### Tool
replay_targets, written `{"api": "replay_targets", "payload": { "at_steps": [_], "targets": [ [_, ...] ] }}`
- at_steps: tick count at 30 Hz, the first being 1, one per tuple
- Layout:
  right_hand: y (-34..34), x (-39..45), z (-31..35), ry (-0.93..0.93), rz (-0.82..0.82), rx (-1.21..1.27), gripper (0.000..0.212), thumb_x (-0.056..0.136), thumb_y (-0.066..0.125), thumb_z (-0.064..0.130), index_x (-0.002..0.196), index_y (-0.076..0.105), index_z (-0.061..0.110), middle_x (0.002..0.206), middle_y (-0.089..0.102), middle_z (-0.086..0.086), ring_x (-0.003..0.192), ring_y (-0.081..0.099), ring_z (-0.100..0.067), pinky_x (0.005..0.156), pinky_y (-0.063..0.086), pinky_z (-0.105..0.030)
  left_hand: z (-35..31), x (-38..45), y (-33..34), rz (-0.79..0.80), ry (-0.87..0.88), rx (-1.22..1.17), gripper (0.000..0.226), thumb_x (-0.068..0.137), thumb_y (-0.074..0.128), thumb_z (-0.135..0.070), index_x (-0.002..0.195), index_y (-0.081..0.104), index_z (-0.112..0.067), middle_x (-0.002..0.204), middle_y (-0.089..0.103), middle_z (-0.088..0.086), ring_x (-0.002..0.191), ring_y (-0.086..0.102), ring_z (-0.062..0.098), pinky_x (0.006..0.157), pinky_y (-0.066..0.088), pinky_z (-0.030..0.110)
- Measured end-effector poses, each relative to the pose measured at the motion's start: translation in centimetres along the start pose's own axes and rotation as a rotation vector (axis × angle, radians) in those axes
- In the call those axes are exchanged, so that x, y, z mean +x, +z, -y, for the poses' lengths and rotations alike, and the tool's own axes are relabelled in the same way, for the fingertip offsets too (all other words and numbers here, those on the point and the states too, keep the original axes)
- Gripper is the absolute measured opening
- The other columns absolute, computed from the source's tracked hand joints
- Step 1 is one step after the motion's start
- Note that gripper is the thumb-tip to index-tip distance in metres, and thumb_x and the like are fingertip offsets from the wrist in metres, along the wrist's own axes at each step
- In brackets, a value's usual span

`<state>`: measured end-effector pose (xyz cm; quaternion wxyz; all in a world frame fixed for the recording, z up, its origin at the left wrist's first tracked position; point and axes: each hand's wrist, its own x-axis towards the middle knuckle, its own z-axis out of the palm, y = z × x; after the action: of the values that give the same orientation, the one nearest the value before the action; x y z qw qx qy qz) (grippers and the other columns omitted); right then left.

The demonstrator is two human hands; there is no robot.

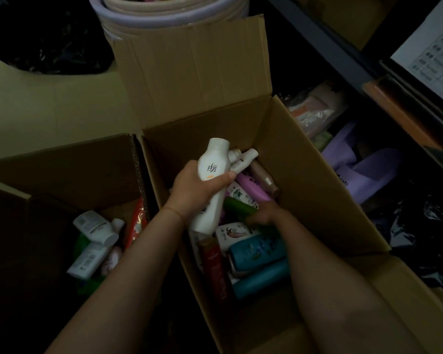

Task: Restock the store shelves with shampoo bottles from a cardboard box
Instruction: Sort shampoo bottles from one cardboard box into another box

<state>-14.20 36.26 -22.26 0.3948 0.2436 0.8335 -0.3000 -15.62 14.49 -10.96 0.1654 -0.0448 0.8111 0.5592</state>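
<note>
An open cardboard box (315, 190) in the middle holds several shampoo bottles lying loose: teal, red, purple, green and white ones. My left hand (195, 190) is wrapped around a tall white bottle (211, 175) with dark lettering, held above the box's contents with its cap pointing away from me. My right hand (266, 213) is low inside the box, its fingers curled around a dark green bottle (237, 206) that lies among the others. A teal bottle (258, 250) and a red bottle (215, 269) lie nearer to me.
A second open box (62, 169) on the left holds more bottles, white, green and red. A dark metal shelf frame (325, 44) runs along the right, with purple packets (361, 169) and wrapped goods under it. Stacked pale tubs (169, 11) stand behind the raised flap.
</note>
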Motion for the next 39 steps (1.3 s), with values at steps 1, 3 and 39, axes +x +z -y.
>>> {"api": "replay_targets", "payload": {
  "at_steps": [1, 3, 39],
  "targets": [
    [-0.4, -0.3, 0.2, 0.001, 0.034, 0.090, 0.055, 0.080, 0.076, 0.034, 0.124, 0.050, 0.014, 0.121, 0.057, -0.011, 0.106, 0.059, -0.027, 0.088, 0.051, -0.038, -0.2, 0.0, 0.1, -0.008, -0.002, -0.008, 0.054, 0.075, 0.081, -0.050, 0.109, 0.055, -0.017, 0.097, 0.063, -0.003, 0.082, 0.061, 0.008, 0.060, 0.045, 0.024],
    [-1.3, -1.2, 0.9, -0.021, 0.081, 0.256, 0.060, 0.080, 0.075, 0.037, 0.128, 0.052, 0.010, 0.118, 0.062, -0.013, 0.102, 0.063, -0.028, 0.087, 0.054, -0.041, -0.6, -0.2, -0.1, -0.004, -0.019, -0.062, 0.064, 0.069, 0.082, -0.061, 0.107, 0.056, -0.016, 0.098, 0.067, 0.003, 0.085, 0.067, 0.017, 0.067, 0.056, 0.038],
    [0.7, -11.6, 9.6, -0.296, -0.216, 0.794, 0.014, 0.097, 0.050, 0.011, 0.099, 0.063, 0.006, 0.078, 0.062, -0.009, 0.061, 0.061, -0.017, 0.057, 0.053, -0.031, 0.5, -5.6, -2.8, -0.329, -0.252, 0.258, 0.091, 0.084, 0.062, -0.045, 0.157, 0.010, -0.025, 0.137, 0.056, 0.014, 0.116, 0.058, 0.038, 0.091, 0.050, 0.042]
  ]
}}
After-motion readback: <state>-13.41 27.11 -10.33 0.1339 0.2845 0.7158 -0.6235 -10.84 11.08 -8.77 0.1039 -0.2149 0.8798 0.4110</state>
